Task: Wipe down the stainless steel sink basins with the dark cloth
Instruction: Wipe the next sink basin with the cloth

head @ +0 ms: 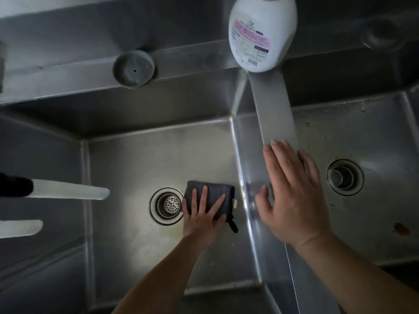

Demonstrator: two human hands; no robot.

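Observation:
A folded dark cloth (216, 196) lies on the floor of the left steel basin (140, 159), just right of its round drain (166, 205). My left hand (201, 214) presses flat on the cloth with fingers spread. My right hand (292, 191) rests open, palm down, on the steel divider (275, 114) between the basins and holds nothing. The right basin (374, 137) shows specks and a brown stain (401, 228) near its own drain (344, 177).
A white soap bottle (260, 32) stands on the back ledge where the divider starts. A round grey plug (133, 68) sits on the ledge to the left. Two pale handles (70, 192) (21, 227) reach in from the left edge.

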